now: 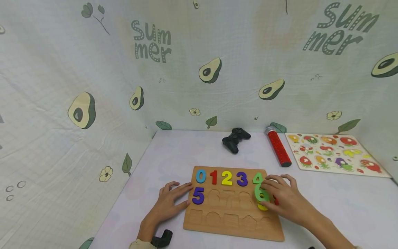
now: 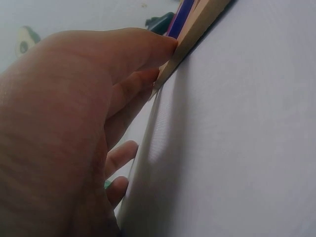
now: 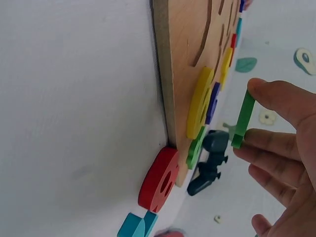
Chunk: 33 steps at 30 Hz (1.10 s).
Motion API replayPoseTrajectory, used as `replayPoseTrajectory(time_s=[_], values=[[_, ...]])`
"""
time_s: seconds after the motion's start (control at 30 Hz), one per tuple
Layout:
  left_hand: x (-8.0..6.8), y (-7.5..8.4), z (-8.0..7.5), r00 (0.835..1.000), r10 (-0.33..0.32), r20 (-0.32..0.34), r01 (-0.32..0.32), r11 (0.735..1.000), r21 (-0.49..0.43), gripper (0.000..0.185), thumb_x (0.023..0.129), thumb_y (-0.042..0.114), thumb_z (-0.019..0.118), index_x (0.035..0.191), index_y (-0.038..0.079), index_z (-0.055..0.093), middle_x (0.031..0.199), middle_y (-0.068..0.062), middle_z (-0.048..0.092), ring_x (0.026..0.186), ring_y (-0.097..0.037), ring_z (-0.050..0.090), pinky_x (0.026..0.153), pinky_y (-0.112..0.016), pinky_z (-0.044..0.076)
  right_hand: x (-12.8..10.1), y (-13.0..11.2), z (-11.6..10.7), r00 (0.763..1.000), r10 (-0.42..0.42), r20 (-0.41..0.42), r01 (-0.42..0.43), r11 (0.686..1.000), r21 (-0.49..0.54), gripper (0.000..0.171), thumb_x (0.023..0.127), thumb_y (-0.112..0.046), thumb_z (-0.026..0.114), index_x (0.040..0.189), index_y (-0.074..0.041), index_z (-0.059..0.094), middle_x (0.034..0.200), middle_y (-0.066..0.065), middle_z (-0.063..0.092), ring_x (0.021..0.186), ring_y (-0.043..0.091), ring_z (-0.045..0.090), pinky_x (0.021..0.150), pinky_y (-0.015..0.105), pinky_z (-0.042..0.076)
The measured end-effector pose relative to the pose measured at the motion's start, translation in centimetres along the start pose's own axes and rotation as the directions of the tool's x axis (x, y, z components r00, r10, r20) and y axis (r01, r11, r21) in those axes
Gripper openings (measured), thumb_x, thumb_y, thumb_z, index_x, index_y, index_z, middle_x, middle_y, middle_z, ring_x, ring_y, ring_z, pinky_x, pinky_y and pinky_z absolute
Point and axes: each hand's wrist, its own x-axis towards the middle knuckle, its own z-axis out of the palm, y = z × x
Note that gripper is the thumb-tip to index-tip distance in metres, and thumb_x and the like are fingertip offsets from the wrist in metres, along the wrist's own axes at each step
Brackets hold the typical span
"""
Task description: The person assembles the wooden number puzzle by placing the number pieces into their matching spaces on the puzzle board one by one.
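A wooden number board (image 1: 230, 233) lies on the table. My right hand (image 1: 287, 197) pinches a green number 6 (image 1: 258, 193) between thumb and fingertips, above the board's right side. In the right wrist view the green 6 (image 3: 243, 118) is edge-on and raised. Below it, a yellow number piece (image 3: 200, 103) lies on the board, partly covered in the head view. My left hand (image 1: 168, 202) touches the board's left edge, thumb and fingers extended, near the purple 5 (image 1: 198, 195). Numbers 0 to 4 fill the top row; the other visible recesses show bare wood.
Just off the board's right edge are a red number piece (image 3: 160, 180) and a teal piece (image 3: 132, 226). Farther back lie a black game controller (image 1: 235, 140), a red glittery tube (image 1: 280, 147) and a fruit-picture board (image 1: 335, 155). A patterned cloth hangs behind the table.
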Motion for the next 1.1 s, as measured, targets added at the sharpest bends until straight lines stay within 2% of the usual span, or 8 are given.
replayPoseTrajectory(time_s=[0.27,0.4,0.63,1.1], values=[[0.0,0.0,-0.1,1.000,0.004,-0.002,-0.004,1.000,0.011,0.055,0.094,0.055,0.062,0.144,0.035,0.055,0.150,0.017,0.047,0.137,-0.025,0.031,0.104,-0.056,0.023,0.8,-1.0,0.7,1.000,-0.020,0.008,0.021,1.000,-0.018,0.046,0.077,-0.041,0.085,0.113,-0.013,0.074,0.118,0.001,0.068,0.124,0.029,0.049,0.103,0.062,0.021],[0.0,0.0,0.1,1.000,-0.001,0.002,0.001,1.000,0.016,0.055,0.094,0.055,0.061,0.145,0.035,0.055,0.150,0.017,0.047,0.137,-0.025,0.031,0.104,-0.056,0.024,1.0,-1.5,1.0,1.000,-0.014,0.015,0.014,1.000,0.013,0.047,0.078,-0.043,0.084,0.114,-0.016,0.073,0.121,0.001,0.067,0.126,0.029,0.047,0.105,0.062,0.020],[-0.1,0.2,-0.1,0.999,0.036,-0.014,-0.036,0.999,0.021,0.054,0.095,0.050,0.062,0.144,0.030,0.056,0.149,0.010,0.050,0.135,-0.030,0.034,0.103,-0.060,0.023,1.7,-2.4,1.6,0.999,-0.035,0.033,0.035,0.999,0.027,0.048,0.078,-0.043,0.084,0.116,-0.016,0.073,0.118,-0.002,0.067,0.125,0.026,0.047,0.106,0.062,0.018],[-0.1,0.3,-0.1,0.999,0.040,-0.023,-0.040,0.999,0.012,0.054,0.095,0.052,0.061,0.144,0.030,0.056,0.149,0.011,0.050,0.136,-0.030,0.034,0.103,-0.060,0.023,3.0,-4.2,2.6,0.995,-0.077,0.058,0.074,0.995,0.063,0.049,0.080,-0.043,0.083,0.118,-0.013,0.073,0.121,0.001,0.067,0.126,0.029,0.048,0.105,0.064,0.019]])
